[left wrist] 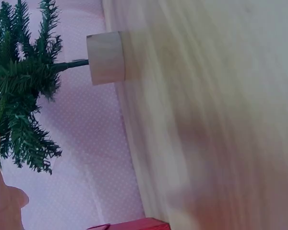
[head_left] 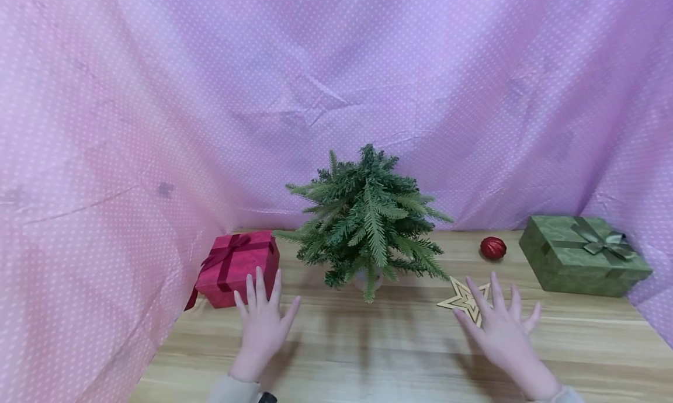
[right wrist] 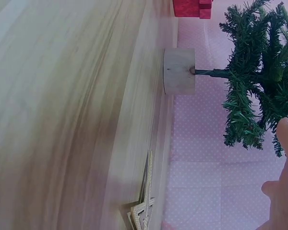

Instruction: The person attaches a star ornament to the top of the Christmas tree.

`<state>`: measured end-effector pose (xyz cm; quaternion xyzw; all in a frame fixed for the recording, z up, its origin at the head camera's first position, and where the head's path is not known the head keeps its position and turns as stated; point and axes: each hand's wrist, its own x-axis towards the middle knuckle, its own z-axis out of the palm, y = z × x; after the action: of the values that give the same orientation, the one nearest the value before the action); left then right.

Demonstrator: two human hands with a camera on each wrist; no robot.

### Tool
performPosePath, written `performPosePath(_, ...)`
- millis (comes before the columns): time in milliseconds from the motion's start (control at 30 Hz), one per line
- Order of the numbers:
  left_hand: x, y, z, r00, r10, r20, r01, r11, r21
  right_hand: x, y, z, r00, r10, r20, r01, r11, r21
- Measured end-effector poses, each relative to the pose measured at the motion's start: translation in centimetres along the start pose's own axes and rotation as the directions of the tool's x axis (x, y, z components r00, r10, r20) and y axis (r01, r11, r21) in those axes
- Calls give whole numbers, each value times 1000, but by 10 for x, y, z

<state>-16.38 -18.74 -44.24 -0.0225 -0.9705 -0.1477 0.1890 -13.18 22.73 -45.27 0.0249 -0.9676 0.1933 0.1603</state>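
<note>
Over the left part of the table, my left hand (head_left: 261, 324) has its fingers spread, the fingertips overlapping the front of a red gift box (head_left: 239, 267) in the head view. On the other side my right hand (head_left: 502, 330), also with spread fingers, hovers over a gold star ornament (head_left: 462, 301) and covers part of it. Neither hand holds anything. Between and beyond them stands a small artificial Christmas tree (head_left: 370, 216), upright on a round pale wooden base (right wrist: 179, 72).
A shiny red ball ornament (head_left: 493, 248) lies behind the star. At the far right sits a green gift box (head_left: 586, 257) with a ribbon bow. Pink dotted cloth (head_left: 315, 70) hangs behind and beside the wooden table (head_left: 357, 356).
</note>
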Motion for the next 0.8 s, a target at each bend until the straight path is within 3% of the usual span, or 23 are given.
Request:
performPosePath(200, 9, -3, -8, 1000, -7, -11, 7, 1000, -8, 5, 2, -1, 1000, -9, -10, 9, 1000, 17)
performPosePath(333, 17, -2, -15, 996, 18, -92, -23, 998, -54, 7, 3, -3, 1000, -14, -27, 15, 999, 29)
performPosePath(500, 34, 1, -30, 976, 48, -213, -77, 988, -135, 12, 8, -3, 999, -11, -34, 13, 998, 58)
performPosePath(667, 52, 8, -52, 955, 61, -289, -134, 962, -239, 18, 16, -3, 998, 36, 46, -41, 993, 114)
performPosePath(800, 63, 17, -67, 938, 65, -341, -180, 930, -320, 23, 23, -4, 983, 90, 159, -116, 980, 163)
